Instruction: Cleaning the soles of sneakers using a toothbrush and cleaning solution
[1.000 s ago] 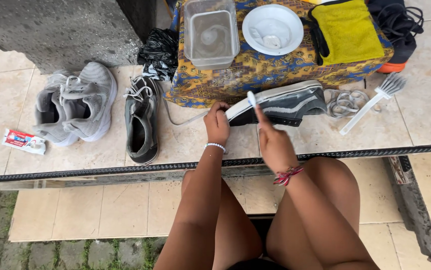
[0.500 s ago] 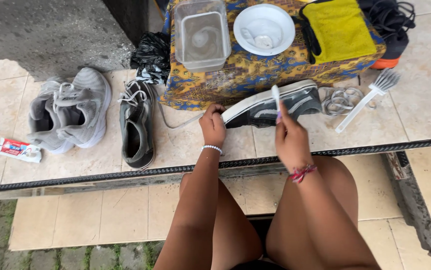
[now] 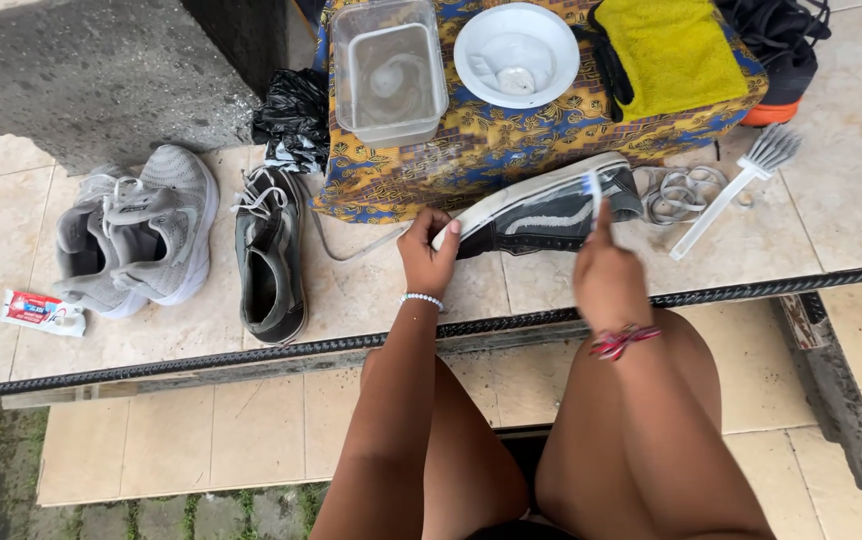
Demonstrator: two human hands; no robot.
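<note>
The right hand [image 3: 606, 275], clenched on a toothbrush [image 3: 593, 190], has moved along the sneaker [image 3: 541, 210] toward its heel (scrubbing advances). The left hand [image 3: 429, 255] grips the toe, sneaker tilted on the tiles [image 3: 371, 290].

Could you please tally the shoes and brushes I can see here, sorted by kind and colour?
Grey sneakers: 2
Dark sneakers: 2, one on the tiles, one steadied by the left hand
Small brush in the right hand: 1
White long-handled brush: 1
Total: 6
</note>
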